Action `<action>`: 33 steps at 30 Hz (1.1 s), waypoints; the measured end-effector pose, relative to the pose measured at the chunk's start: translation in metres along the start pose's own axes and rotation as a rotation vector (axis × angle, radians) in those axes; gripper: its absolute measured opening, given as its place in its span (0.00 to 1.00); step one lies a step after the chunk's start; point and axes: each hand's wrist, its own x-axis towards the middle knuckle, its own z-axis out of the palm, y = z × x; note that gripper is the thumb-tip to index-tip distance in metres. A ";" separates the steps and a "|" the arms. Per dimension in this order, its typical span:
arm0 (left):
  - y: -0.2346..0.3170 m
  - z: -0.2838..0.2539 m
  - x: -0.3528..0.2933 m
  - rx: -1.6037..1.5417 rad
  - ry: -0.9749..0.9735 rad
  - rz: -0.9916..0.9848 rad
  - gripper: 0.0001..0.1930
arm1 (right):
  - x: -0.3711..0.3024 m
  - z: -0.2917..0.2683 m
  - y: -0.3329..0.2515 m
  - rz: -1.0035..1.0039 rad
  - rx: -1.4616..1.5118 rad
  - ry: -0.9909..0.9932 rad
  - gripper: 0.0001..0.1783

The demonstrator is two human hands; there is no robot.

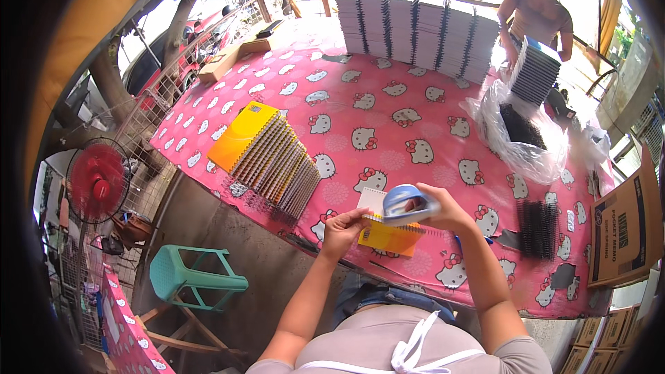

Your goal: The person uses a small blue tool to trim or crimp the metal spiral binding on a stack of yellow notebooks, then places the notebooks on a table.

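A small spiral notebook with a yellow cover [389,237] lies on the table in front of me, its white page [372,199] showing beyond the coil. My left hand [342,231] is closed in a pinch at the left end of the coil. Above the notebook, my right hand [447,209] grips a blue and whitish loop-shaped hand tool [404,204]; blur hides its exact kind. A length of coil sticks out to the right of the notebook, beneath the right hand.
Yellow spiral notebooks [267,149] are stacked at left, white bound stacks [415,31] at the back. A person [537,17] stands far right by dark notebooks [537,73] and a plastic bag [542,161]. Black coils [538,230], a carton [627,225] and a green stool [181,273] are nearby.
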 end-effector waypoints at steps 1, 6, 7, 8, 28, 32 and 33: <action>-0.002 -0.002 -0.001 -0.011 -0.004 -0.006 0.16 | 0.001 0.004 -0.002 0.033 -0.107 -0.018 0.17; -0.003 -0.003 -0.003 -0.083 -0.031 -0.004 0.13 | -0.017 -0.022 0.059 0.296 -0.481 0.590 0.17; 0.000 -0.001 -0.002 -0.147 -0.036 -0.020 0.12 | -0.026 -0.031 0.073 0.356 -0.582 0.656 0.18; 0.001 0.002 0.002 -0.215 -0.046 -0.033 0.12 | -0.036 -0.040 0.087 0.418 -0.688 0.725 0.20; 0.099 0.060 -0.017 0.542 0.147 0.802 0.12 | -0.091 0.018 -0.094 -0.327 -0.195 0.411 0.26; 0.096 0.053 -0.019 0.565 0.164 0.808 0.11 | -0.087 0.023 -0.098 -0.269 -0.141 0.334 0.26; 0.097 0.052 -0.020 0.562 0.173 0.809 0.12 | -0.088 0.024 -0.099 -0.282 -0.150 0.354 0.26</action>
